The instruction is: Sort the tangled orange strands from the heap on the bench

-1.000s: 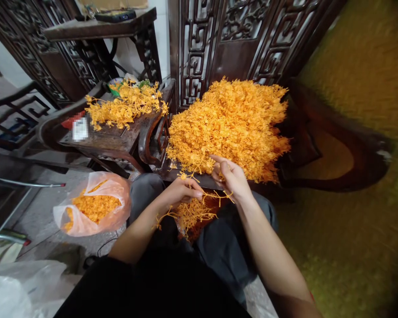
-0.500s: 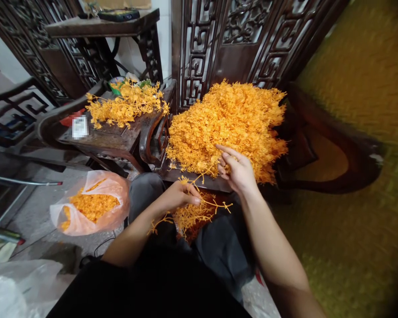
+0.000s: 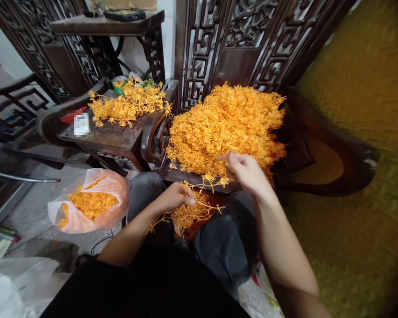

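Note:
My left hand [image 3: 176, 196] is closed with thumb and fingers pinching an orange branched flower stem [image 3: 207, 204]. Its thin forks spread to both sides of the hand. One upper fork, tipped with small flowers [image 3: 210, 180], reaches toward my right hand [image 3: 247, 170]. The right hand is curled in front of a big heap of orange sprigs [image 3: 228, 119] on a dark wooden chair. Its fingertips are partly hidden, so what they grip cannot be made out. Below the left hand, between the knees, lies a tangle of bare orange stems [image 3: 189, 218].
A pinkish plastic bag [image 3: 122, 198] of loose orange pieces stands on the floor at left. More orange sprigs [image 3: 129, 104] lie on a wooden side seat [image 3: 119, 139] beside a red packet [image 3: 73, 115]. A curved chair arm [image 3: 348, 176] stands to the right.
My right hand has turned over and moved slightly right, its fingers more curled. The flowered fork now stretches further right toward it. My left hand keeps the stem almost in place.

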Available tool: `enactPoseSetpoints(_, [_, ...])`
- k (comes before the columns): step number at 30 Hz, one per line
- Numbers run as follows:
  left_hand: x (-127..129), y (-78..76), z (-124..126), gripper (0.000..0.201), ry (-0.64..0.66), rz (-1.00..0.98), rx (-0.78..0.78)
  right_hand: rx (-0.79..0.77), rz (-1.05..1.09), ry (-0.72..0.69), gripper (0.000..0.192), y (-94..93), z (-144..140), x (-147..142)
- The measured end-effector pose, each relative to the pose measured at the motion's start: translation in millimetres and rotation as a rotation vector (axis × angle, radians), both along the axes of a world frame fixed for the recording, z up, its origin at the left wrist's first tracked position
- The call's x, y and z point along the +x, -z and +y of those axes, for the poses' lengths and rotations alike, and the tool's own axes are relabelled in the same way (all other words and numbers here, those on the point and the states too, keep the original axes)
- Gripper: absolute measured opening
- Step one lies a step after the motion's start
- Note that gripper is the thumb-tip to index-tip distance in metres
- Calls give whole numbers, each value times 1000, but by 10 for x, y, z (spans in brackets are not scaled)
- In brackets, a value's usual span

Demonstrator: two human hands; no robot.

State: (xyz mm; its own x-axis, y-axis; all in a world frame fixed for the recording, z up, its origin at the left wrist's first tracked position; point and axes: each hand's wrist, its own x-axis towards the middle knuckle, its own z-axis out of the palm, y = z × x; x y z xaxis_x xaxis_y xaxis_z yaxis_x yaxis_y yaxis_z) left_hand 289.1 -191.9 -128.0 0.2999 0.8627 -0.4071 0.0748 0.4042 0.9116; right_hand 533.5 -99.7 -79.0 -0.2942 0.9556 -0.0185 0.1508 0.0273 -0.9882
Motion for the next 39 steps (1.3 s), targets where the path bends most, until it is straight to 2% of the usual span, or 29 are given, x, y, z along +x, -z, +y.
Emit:
enactPoseSetpoints(2, [-13,10,24,14,7,8,18,-77,-98,-160,72,31,-112,-14])
enactPoseSetpoints(4, [-27,8,40,13,12,18,27,-68,-98,-198,74,33,-209,-34])
enactPoseSetpoints(9, [-56,-32,24,12,11,27,48,88,-300,-167,47,-33,-297,-75])
enactPoseSetpoints(16, [-140,-100,46,7,123,126,129,15,-42,167,45,148,-286,33])
enactPoseSetpoints(19, [-252,-137,63,9,136,196,140,93,52,319,42,192,-277,164])
enactPoseSetpoints(21, [-318,-159,61,11,125,235,150,124,78,349,42,192,-294,218])
enactPoseSetpoints(25, [-356,-175,59,12,94,278,168,-7,-46,108,47,205,-408,153])
enactPoseSetpoints(28, [-338,-167,69,13,97,307,190,-70,-3,-64,54,240,-498,55])
enactPoseSetpoints(31, [-315,-160,76,12,95,319,203,-69,54,-107,65,237,-537,-27])
enactPoseSetpoints(33, [-289,-159,77,10,92,311,195,-40,-45,-67,67,207,-544,-101])
enactPoseSetpoints(36, [-247,-164,73,9,82,299,196,40,-193,34,57,166,-548,-227])
enactPoseSetpoints(39, [-261,-173,50,7,109,318,217,176,-157,188,51,181,-500,-219])
